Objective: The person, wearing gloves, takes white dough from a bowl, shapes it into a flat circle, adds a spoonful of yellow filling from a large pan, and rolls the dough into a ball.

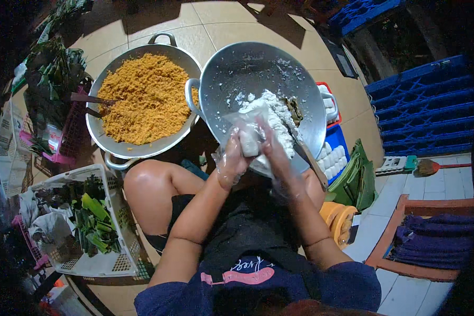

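Note:
My left hand (230, 160) and my right hand (277, 160), both in clear plastic gloves, press a short white rice roll (249, 143) between them. A sheet of clear plastic (255, 115) stands up around the roll. Both hands hover over the near side of a big metal wok (234, 66) tilted toward me. Inside it lies a heap of loose white rice (271, 102), with a dark leaf piece (295, 110) at its right edge. A spatula with a wooden handle (315, 166) leans over the near right rim. My right fingers are partly smeared by motion.
Left of the wok stands a pan (94, 118) heaped with orange grated food (145, 100). At right are a blue tray (336, 136) of white rolls, a red tray (332, 89), green leaves (355, 179) and an orange container (338, 220). A white basket (110, 203) sits left.

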Demonstrator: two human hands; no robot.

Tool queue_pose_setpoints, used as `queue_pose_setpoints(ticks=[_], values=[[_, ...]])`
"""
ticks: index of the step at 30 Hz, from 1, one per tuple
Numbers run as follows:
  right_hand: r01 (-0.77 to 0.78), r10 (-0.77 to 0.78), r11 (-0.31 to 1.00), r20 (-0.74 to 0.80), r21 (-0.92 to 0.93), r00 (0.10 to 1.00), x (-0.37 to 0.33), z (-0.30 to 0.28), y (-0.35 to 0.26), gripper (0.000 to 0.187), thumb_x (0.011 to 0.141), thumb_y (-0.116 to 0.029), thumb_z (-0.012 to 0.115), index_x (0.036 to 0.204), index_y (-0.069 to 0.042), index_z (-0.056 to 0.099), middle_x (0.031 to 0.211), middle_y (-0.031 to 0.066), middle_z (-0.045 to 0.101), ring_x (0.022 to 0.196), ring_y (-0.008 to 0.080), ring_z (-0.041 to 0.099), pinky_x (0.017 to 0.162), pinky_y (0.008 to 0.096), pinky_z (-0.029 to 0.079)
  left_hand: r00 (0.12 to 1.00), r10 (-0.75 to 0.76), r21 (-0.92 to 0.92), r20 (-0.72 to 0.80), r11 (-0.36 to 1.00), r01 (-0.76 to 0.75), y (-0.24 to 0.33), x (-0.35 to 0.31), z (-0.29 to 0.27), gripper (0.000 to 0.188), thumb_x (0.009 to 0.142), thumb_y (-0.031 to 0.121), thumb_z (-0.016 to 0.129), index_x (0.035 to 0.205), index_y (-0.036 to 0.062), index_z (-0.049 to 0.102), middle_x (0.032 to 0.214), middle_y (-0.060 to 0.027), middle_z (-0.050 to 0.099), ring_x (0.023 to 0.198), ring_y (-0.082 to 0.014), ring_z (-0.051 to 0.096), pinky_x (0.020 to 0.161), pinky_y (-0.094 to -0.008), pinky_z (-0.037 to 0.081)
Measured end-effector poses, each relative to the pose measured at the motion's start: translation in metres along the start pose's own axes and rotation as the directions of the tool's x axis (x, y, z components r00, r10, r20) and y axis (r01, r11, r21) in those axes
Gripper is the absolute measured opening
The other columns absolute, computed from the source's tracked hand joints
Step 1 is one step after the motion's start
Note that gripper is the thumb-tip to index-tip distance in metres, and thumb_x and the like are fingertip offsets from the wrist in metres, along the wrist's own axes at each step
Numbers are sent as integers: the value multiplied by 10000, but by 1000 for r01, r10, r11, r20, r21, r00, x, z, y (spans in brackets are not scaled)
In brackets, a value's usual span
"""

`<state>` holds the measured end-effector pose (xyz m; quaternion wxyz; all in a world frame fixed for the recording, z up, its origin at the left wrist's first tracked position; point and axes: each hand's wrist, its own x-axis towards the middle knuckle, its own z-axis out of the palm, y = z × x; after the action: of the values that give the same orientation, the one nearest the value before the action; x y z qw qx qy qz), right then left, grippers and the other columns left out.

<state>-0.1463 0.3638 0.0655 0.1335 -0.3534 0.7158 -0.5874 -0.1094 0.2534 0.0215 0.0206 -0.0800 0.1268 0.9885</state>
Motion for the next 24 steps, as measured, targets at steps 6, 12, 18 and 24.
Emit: queue_pose_setpoints(ticks=[6, 12, 18, 24], values=[[334, -170, 605, 293, -723, 941, -4, -19, 2, 778, 549, -153, 782, 1250, -85, 452, 1201, 164, 514, 1144, 335, 467, 1012, 454, 322, 994, -38, 242, -100, 968, 61, -12, 2, -8, 502, 946, 413, 330, 1272, 42, 420, 1205, -122, 525, 1069, -246, 545, 856, -383, 496], [-269, 328, 907, 141, -325, 934, -2, -27, -8, 867, 652, -277, 788, 1354, -50, 334, 1332, 160, 418, 1239, 319, 400, 1044, 412, 285, 951, 105, 313, -291, 950, -9, -1, 4, 6, 477, 954, 412, 334, 1235, 46, 454, 1204, -113, 529, 1084, -241, 534, 918, -400, 443], [7, -10, 934, -8, -357, 1000, -10, 8, 22, 865, 814, -538, 547, 1414, -28, 189, 1439, 168, 260, 1335, 275, 225, 1085, 341, 169, 961, 182, 137, 210, 967, -213, -2, -3, 5, 598, 928, 506, 325, 1310, 49, 383, 1278, -106, 479, 1128, -230, 516, 934, -385, 441], [-244, 277, 882, -26, 403, 960, -7, 8, -15, 807, 821, -504, 551, 1402, -36, 247, 1446, 175, 246, 1338, 292, 230, 1086, 397, 182, 977, -98, -146, -191, 987, 71, 0, 9, -9, 684, 883, 610, 313, 1279, 64, 427, 1188, -100, 554, 1101, -247, 539, 890, -368, 472]])
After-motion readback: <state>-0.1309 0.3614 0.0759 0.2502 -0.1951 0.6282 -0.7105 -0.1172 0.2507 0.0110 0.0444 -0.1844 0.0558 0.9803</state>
